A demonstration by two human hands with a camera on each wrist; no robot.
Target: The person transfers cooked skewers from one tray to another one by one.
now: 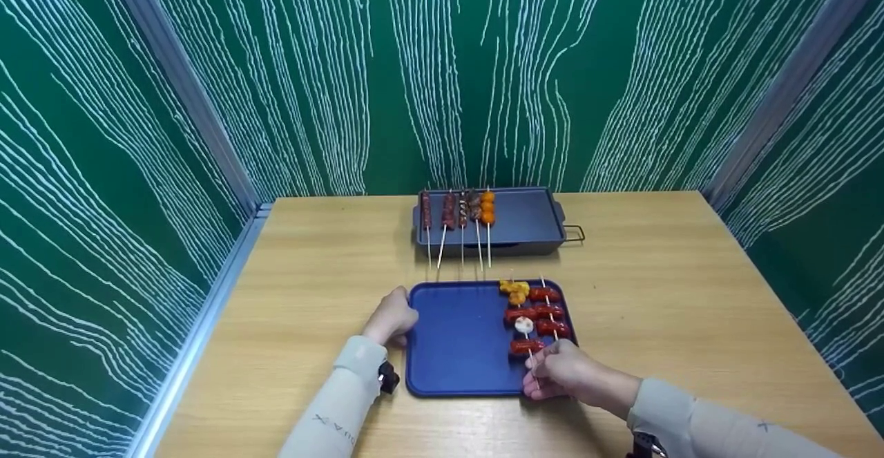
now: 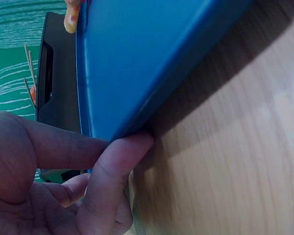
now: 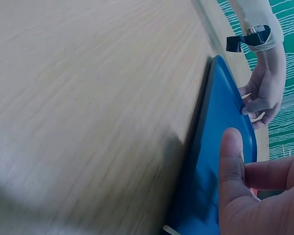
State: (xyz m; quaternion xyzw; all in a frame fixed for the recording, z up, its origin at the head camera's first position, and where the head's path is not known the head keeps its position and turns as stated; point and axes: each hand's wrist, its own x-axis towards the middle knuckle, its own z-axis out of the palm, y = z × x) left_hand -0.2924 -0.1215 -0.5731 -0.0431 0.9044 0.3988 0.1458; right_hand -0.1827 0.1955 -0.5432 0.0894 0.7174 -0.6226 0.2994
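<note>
A blue tray (image 1: 456, 340) lies on the wooden table (image 1: 331, 258) in front of me. My left hand (image 1: 392, 316) holds its left rim; in the left wrist view the thumb (image 2: 112, 176) presses the tray's edge (image 2: 137, 58) with the fingers curled behind it. On the right side of the tray lie a few skewers: red sausage pieces (image 1: 545, 296), yellow pieces (image 1: 514, 289) and a white ball (image 1: 523, 325). My right hand (image 1: 563, 371) pinches the stick end of the nearest sausage skewer (image 1: 526, 346) at the tray's front right corner. The right thumb (image 3: 232, 166) lies over the tray's rim (image 3: 220, 127).
A dark grey grill pan (image 1: 525, 220) with a wire handle stands behind the tray, with several skewers (image 1: 456, 213) lined up on its left half. It shows beyond the tray as a dark pan (image 2: 59, 88). Green patterned walls enclose the table on three sides.
</note>
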